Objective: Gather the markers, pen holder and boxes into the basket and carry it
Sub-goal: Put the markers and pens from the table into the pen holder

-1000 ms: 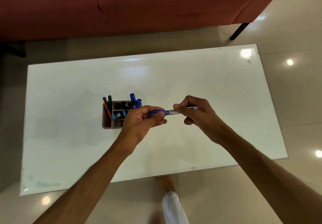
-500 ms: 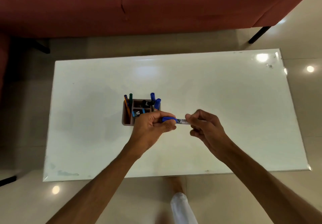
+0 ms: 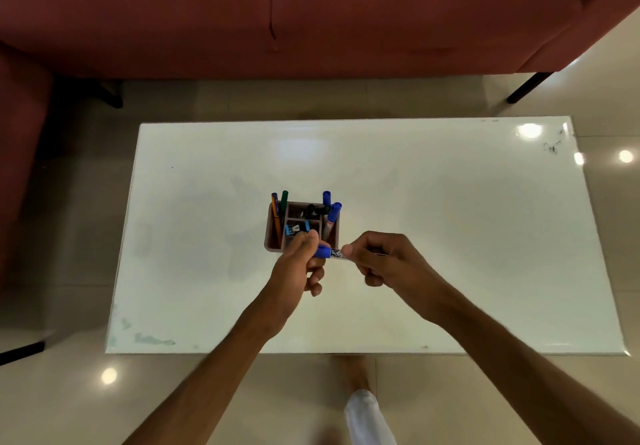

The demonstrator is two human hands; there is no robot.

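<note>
A brown pen holder (image 3: 273, 240) stands near the middle of the white table (image 3: 450, 237), holding several markers and pens, among them two blue markers (image 3: 333, 212) and a green one (image 3: 284, 199). Just in front of it I hold a blue-capped marker (image 3: 329, 253) level between both hands. My left hand (image 3: 298, 268) grips the blue cap end. My right hand (image 3: 384, 261) pinches the barrel end. No basket or boxes are in view.
A red sofa (image 3: 311, 15) runs along the far side of the table, with a black leg (image 3: 528, 87) at the right. A glossy tiled floor surrounds the table. My foot and white trouser leg (image 3: 363, 410) are under the near edge.
The view has shifted, so the table and holder sit further right and lower. My hands have drawn closer together on the marker, close to the holder's front.
</note>
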